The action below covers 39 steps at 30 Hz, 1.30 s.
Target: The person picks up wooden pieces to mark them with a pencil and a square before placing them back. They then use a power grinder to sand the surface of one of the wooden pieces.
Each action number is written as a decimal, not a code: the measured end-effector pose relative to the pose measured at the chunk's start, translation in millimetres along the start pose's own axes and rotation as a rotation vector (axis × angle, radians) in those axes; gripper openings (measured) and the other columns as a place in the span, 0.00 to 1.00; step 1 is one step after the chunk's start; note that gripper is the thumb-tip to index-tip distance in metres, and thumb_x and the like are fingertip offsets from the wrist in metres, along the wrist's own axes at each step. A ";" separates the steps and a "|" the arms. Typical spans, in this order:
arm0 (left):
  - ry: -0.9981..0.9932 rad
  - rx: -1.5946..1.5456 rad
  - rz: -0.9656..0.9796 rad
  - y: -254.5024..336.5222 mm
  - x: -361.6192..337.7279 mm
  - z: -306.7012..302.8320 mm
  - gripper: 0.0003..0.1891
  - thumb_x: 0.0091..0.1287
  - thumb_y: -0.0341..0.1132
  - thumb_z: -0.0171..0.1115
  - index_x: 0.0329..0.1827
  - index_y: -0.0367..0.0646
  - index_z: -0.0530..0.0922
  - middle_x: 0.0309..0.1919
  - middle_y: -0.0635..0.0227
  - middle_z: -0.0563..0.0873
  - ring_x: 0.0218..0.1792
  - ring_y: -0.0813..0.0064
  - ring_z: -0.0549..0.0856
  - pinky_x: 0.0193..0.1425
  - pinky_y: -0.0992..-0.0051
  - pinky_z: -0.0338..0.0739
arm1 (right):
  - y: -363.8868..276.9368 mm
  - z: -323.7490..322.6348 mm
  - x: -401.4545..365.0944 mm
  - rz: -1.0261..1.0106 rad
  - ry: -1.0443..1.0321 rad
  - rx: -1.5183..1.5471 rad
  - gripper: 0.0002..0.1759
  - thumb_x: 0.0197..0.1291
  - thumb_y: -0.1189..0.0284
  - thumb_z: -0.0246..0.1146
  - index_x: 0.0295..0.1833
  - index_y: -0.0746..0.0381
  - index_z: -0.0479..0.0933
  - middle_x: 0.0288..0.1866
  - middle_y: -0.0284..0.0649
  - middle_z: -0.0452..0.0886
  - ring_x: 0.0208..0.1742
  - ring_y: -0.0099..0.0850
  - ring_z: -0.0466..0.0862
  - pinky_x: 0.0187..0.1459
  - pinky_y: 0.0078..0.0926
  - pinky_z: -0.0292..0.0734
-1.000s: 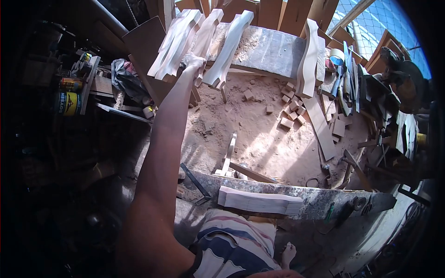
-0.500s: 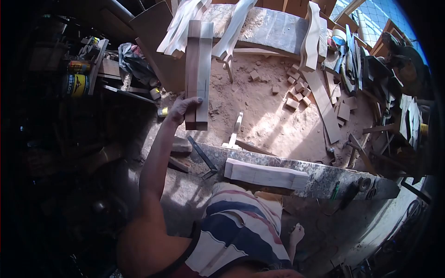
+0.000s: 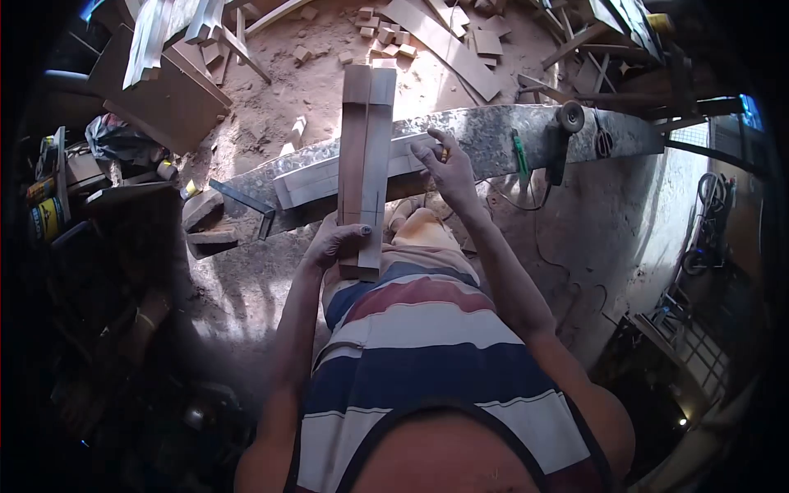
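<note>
My left hand [image 3: 335,240] is closed round the lower end of a squared wooden post [image 3: 353,164], thumb across its front. The post stands nearly upright in view, with one reddish-brown face, one paler face and thin dark lines marked near the low end. Just right of it, my right hand [image 3: 448,168] is raised over the bench with its fingers bent together; a small yellow bit shows between them, too small to name. Behind both lies a pale, shaped wooden piece [image 3: 308,185] along the bench [image 3: 493,131], partly hidden by the post and right hand.
A metal square [image 3: 242,197] and wood offcuts [image 3: 204,212] lie at the bench's left end. To the right are a green-handled tool [image 3: 519,156], an angle grinder [image 3: 563,135] and scissors [image 3: 604,142]. Small wooden blocks [image 3: 386,34] and boards lie on the dusty floor beyond.
My view has tilted down and turned right. The left hand has brought the post closer to my body, over the bench edge. My right hand has come into view beside it.
</note>
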State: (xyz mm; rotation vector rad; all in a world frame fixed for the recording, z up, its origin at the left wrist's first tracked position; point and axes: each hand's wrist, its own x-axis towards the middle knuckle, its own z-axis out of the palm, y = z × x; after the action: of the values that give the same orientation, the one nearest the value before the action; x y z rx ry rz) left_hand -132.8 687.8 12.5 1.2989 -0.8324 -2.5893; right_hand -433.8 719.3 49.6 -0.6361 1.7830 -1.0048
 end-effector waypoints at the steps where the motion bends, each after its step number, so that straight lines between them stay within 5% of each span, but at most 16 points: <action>1: 0.023 0.096 -0.028 2.9 -1.6 11.0 0.32 0.61 0.33 0.84 0.69 0.35 0.83 0.55 0.64 0.92 0.54 0.75 0.91 0.64 0.70 0.86 | 22.5 -9.7 -6.3 -0.013 0.016 0.110 0.35 0.78 0.60 0.73 0.79 0.72 0.73 0.53 0.44 0.93 0.48 0.21 0.87 0.48 0.22 0.86; 6: 0.145 0.534 0.133 14.3 -38.8 28.8 0.33 0.59 0.36 0.85 0.68 0.37 0.84 0.55 0.66 0.93 0.55 0.77 0.90 0.66 0.71 0.83 | 104.5 -84.8 -50.2 -0.069 0.233 -0.203 0.35 0.76 0.59 0.72 0.77 0.71 0.75 0.56 0.47 0.92 0.51 0.27 0.92 0.46 0.24 0.87; 9: 0.292 0.839 0.266 31.1 -73.5 23.8 0.28 0.59 0.36 0.84 0.63 0.40 0.86 0.48 0.66 0.94 0.50 0.79 0.90 0.60 0.69 0.84 | 118.5 -113.6 -67.0 0.150 0.237 0.122 0.35 0.74 0.61 0.73 0.77 0.72 0.74 0.54 0.47 0.92 0.51 0.28 0.93 0.43 0.24 0.88; 12: 0.459 1.154 0.188 28.3 -93.4 17.6 0.26 0.58 0.35 0.83 0.60 0.43 0.87 0.47 0.59 0.94 0.48 0.70 0.93 0.56 0.65 0.86 | 144.0 -134.3 -63.1 0.095 0.221 0.047 0.36 0.73 0.61 0.73 0.78 0.73 0.74 0.53 0.45 0.92 0.50 0.26 0.93 0.39 0.24 0.88; 15: 0.499 1.298 0.302 6.2 -117.1 3.6 0.26 0.59 0.40 0.84 0.60 0.44 0.88 0.45 0.55 0.94 0.47 0.63 0.95 0.53 0.62 0.86 | 146.5 -133.1 -60.1 -0.072 0.271 -0.429 0.38 0.72 0.62 0.73 0.80 0.70 0.70 0.59 0.55 0.90 0.54 0.44 0.93 0.52 0.41 0.89; 17: 0.563 1.304 0.289 -13.8 -140.5 5.0 0.27 0.59 0.45 0.83 0.59 0.44 0.88 0.45 0.54 0.94 0.47 0.57 0.95 0.53 0.58 0.86 | 138.4 -121.7 -55.6 -0.232 0.272 -0.639 0.40 0.72 0.61 0.73 0.82 0.66 0.68 0.60 0.62 0.88 0.58 0.57 0.89 0.62 0.53 0.83; 20: 0.656 1.193 0.121 -49.9 -174.6 10.5 0.30 0.59 0.49 0.83 0.62 0.45 0.88 0.47 0.53 0.95 0.49 0.55 0.95 0.55 0.57 0.87 | 112.7 -90.5 -42.2 -0.479 0.174 -0.736 0.42 0.69 0.60 0.75 0.82 0.66 0.68 0.58 0.61 0.88 0.57 0.57 0.89 0.60 0.51 0.84; 22: 0.737 1.024 -0.049 -79.4 -193.4 2.0 0.36 0.56 0.53 0.85 0.67 0.47 0.87 0.52 0.53 0.95 0.53 0.56 0.95 0.60 0.59 0.87 | 100.1 -66.7 -23.4 -0.502 0.029 -0.777 0.52 0.59 0.61 0.82 0.84 0.67 0.64 0.66 0.63 0.83 0.66 0.58 0.84 0.69 0.51 0.77; 25: 0.849 0.746 0.043 -126.8 -218.0 -15.8 0.34 0.58 0.44 0.86 0.67 0.42 0.86 0.52 0.57 0.96 0.53 0.64 0.95 0.61 0.63 0.88 | 80.3 -23.1 -2.0 -0.729 -0.099 -0.936 0.64 0.51 0.62 0.87 0.87 0.68 0.56 0.83 0.65 0.70 0.80 0.59 0.74 0.80 0.54 0.66; 27: 0.871 0.464 0.139 -149.0 -224.6 -21.3 0.31 0.61 0.38 0.85 0.67 0.39 0.85 0.52 0.59 0.96 0.52 0.68 0.95 0.60 0.66 0.89 | 78.4 12.0 22.7 -0.889 -0.205 -0.994 0.65 0.51 0.61 0.88 0.87 0.68 0.57 0.82 0.66 0.70 0.81 0.58 0.73 0.81 0.54 0.66; 31: 1.013 0.424 0.165 -169.0 -232.3 -27.4 0.26 0.64 0.29 0.81 0.65 0.35 0.85 0.52 0.60 0.95 0.47 0.72 0.94 0.55 0.70 0.90 | 86.4 81.2 74.2 -1.037 -0.372 -1.109 0.66 0.48 0.59 0.87 0.86 0.71 0.57 0.82 0.66 0.70 0.79 0.59 0.75 0.79 0.55 0.70; 37: 1.046 0.248 0.260 -162.9 -226.0 -19.6 0.25 0.65 0.26 0.80 0.65 0.33 0.84 0.51 0.61 0.93 0.48 0.73 0.93 0.53 0.71 0.89 | 95.7 103.7 95.4 -0.907 -0.503 -1.191 0.56 0.46 0.64 0.83 0.78 0.74 0.66 0.65 0.58 0.80 0.69 0.56 0.81 0.71 0.56 0.78; 39: 1.060 0.278 0.264 -148.3 -214.0 -17.4 0.25 0.64 0.27 0.80 0.65 0.33 0.84 0.51 0.61 0.93 0.47 0.72 0.92 0.54 0.70 0.89 | 105.0 78.2 82.5 -0.897 -0.357 -1.088 0.52 0.46 0.64 0.84 0.75 0.72 0.69 0.63 0.57 0.81 0.66 0.55 0.82 0.68 0.55 0.79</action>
State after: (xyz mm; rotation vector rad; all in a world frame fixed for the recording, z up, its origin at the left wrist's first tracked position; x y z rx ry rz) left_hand 32.7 879.2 76.2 2.0995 -1.0048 -1.2685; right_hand -394.4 683.0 -95.6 -2.2599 1.5992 -0.2774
